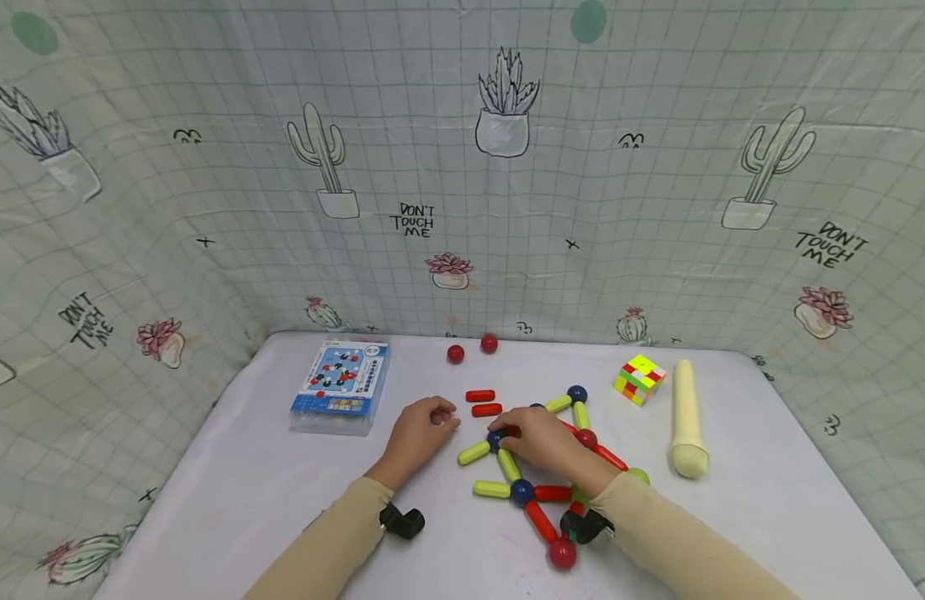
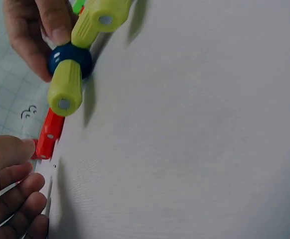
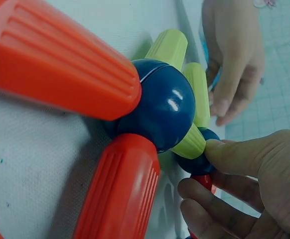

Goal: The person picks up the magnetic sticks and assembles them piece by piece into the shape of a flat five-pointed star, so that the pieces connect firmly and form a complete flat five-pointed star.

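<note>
A flat figure of red and yellow-green sticks joined by balls lies on the white table. My right hand pinches its blue ball at the left corner, where two yellow sticks meet; a red piece sits under my fingers. In the right wrist view my thumb presses that ball, behind a larger blue ball. My left hand rests on the table with loosely curled fingers, holding nothing, just beside a loose red stick. Another red stick lies behind it.
A blue toy box sits at the back left. Two red balls lie near the back edge. A coloured cube and a cream cylinder are on the right. A cactus-print cloth walls the table.
</note>
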{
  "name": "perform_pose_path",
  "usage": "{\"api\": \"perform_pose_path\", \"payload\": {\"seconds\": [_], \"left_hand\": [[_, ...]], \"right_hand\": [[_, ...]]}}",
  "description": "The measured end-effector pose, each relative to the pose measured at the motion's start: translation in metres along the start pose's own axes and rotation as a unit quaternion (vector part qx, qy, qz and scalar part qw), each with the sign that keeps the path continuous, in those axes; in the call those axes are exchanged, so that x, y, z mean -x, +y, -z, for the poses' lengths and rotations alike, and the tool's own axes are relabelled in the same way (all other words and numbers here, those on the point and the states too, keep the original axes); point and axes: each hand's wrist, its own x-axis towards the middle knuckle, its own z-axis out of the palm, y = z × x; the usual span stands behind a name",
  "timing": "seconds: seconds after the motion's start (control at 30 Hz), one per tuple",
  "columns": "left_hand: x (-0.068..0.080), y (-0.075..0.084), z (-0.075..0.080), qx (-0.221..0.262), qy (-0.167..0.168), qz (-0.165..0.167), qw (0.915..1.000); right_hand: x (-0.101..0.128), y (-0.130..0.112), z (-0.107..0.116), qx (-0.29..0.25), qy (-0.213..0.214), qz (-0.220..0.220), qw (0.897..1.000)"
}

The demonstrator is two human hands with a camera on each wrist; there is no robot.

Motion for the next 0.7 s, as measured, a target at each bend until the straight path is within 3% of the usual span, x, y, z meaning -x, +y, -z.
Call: {"api": "perform_pose_path", "payload": {"seconds": [0.1,0.27,0.53,0.7], "left_hand": [[-0.017,-0.001,-0.001,-0.008,0.024,0.023,0.9994],[-0.042,-0.003,-0.001,-0.040,0.037,0.041,0.9977],[-0.077,-0.004,-0.002,-0.064,0.030,0.068,0.9952],[-0.093,-0.001,0.000,-0.067,0.015,0.063,0.9957]], "right_hand": [[0.000,0.001,0.000,-0.003,0.000,0.000,1.000],[-0.001,0.001,-0.002,-0.009,-0.007,0.000,1.000],[0.000,0.002,0.000,-0.007,-0.010,0.001,1.000],[0.000,0.004,0.002,-0.002,-0.010,0.000,1.000]]}}
